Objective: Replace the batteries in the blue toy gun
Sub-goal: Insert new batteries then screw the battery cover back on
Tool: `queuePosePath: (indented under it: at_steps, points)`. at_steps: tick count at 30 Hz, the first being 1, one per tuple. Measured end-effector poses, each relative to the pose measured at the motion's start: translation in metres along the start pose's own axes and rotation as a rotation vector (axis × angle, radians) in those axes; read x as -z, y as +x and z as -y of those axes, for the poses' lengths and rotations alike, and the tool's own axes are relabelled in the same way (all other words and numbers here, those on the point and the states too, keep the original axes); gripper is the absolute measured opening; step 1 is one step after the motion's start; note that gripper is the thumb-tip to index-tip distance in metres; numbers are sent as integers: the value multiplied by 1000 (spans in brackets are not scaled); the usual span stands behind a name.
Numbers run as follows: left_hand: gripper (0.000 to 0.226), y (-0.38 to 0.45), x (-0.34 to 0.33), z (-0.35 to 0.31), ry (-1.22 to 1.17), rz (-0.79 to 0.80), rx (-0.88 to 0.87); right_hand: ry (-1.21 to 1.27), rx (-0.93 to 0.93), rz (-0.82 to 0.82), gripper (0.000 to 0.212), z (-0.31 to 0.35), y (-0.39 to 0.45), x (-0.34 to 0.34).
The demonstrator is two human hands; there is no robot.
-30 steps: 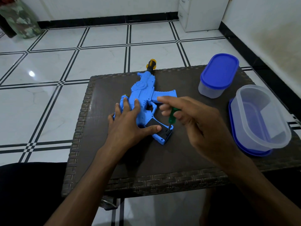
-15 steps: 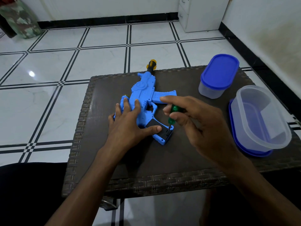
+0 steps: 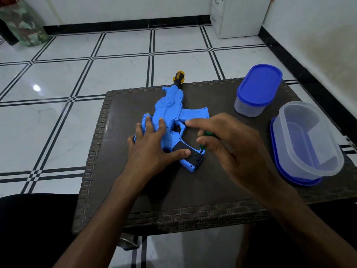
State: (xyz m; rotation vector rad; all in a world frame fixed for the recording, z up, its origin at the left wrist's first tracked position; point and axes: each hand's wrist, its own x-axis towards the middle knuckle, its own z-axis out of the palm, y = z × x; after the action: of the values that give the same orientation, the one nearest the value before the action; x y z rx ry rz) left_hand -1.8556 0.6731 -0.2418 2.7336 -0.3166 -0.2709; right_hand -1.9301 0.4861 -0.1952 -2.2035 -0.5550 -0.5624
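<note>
The job looks like it is only at the start. The table [image 3: 173, 190] is the spot to look from.

Near the front of the table are the two hands. The left hand [image 3: 152, 146] lies flat on the gun [image 3: 172, 113], fingers spread wide, thumb on the black cover [image 3: 185, 151]. It presses the gun down so it cannot slide. The right hand [image 3: 228, 144] has its fingers curled round a small green screwdriver [image 3: 205, 137]. The thin tip points down at the end of the cover, close to the gun's handle end.

The gun lies flat in the middle of the table, its yellow tip [image 3: 179, 75] sticking out past the far edge.

The cover is on, so I think the screw is being turned now. No batteries show, old or new. Left to do: take the cover off, pull old batteries out, put new ones in, close it.

On the right side of the table sits an open box [image 3: 309, 140] on its blue lid. Farther back is a shut box [image 3: 257, 89]. I cannot tell what is in it.
</note>
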Motion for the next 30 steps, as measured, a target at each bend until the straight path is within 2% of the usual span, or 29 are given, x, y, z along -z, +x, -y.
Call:
queuePosePath:
  at_steps: [2, 9, 14, 19, 25, 30]
  points:
    - [110, 0, 0, 0, -2, -1, -6, -42, 20, 28, 29, 1, 0, 0]
    - [112, 1, 0, 0, 5, 4, 1, 72, 0, 15, 33, 1, 1, 0]
    - [110, 1, -1, 1, 7, -2, 2, -42, 10, 7, 28, -1, 0, 2]
    - [111, 1, 0, 0, 5, 1, 5, 78, -14, 24, 38, 1, -2, 3]
    - [112, 0, 1, 0, 0, 9, 4, -39, 11, 18, 19, -1, 0, 4]
    - [111, 0, 1, -1, -6, 9, 2, 54, 3, 22, 34, 3, -1, 3]
